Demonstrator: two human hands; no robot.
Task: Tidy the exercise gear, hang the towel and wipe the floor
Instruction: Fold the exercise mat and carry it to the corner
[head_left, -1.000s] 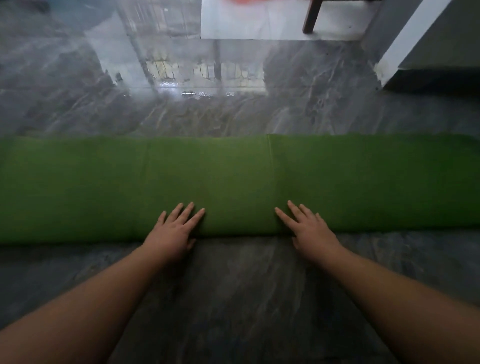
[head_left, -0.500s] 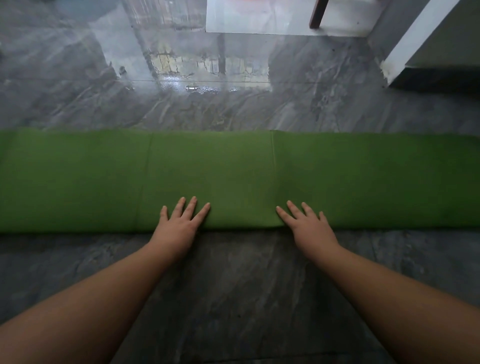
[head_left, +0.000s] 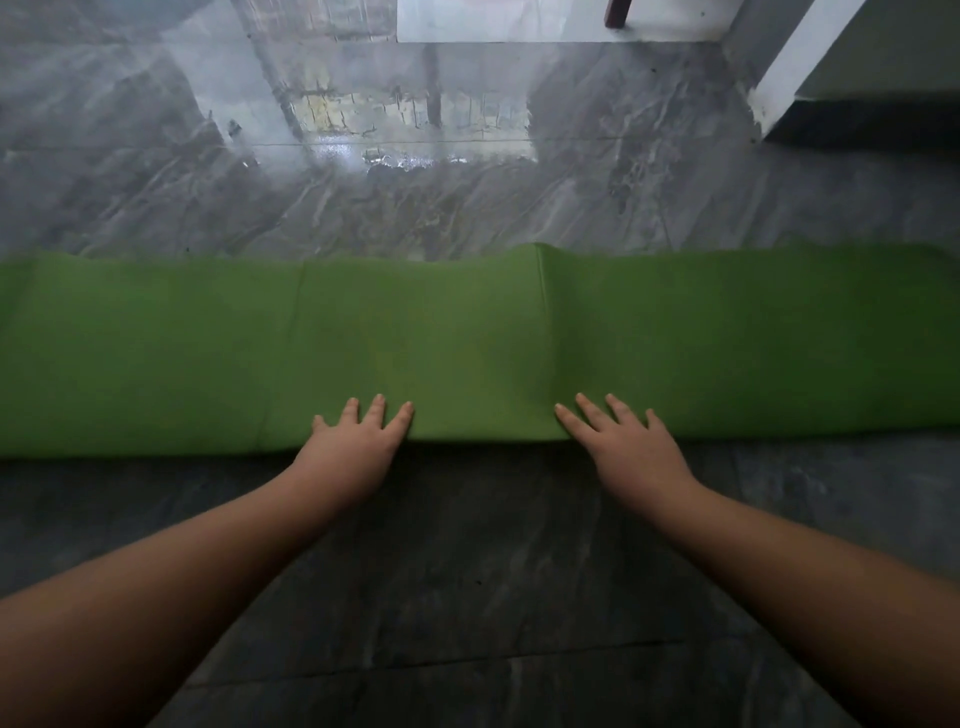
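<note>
A green exercise mat (head_left: 467, 343) lies as a long rolled band across the whole width of the grey marble floor (head_left: 467, 545). My left hand (head_left: 358, 441) rests flat on its near edge, left of centre, fingers spread. My right hand (head_left: 623, 447) presses flat on the near edge to the right of centre, fingers apart. Neither hand grips anything. Between the hands the far edge of the mat bulges up a little beside a crease. No towel is in view.
The glossy floor beyond the mat reflects a window. A white wall base (head_left: 789, 67) with a dark gap beside it stands at the top right. A dark furniture leg (head_left: 618, 13) stands on a pale floor patch at the top.
Both hands have pushed forward with the mat's near edge. The mat's far edge has risen into a small hump near the middle crease.
</note>
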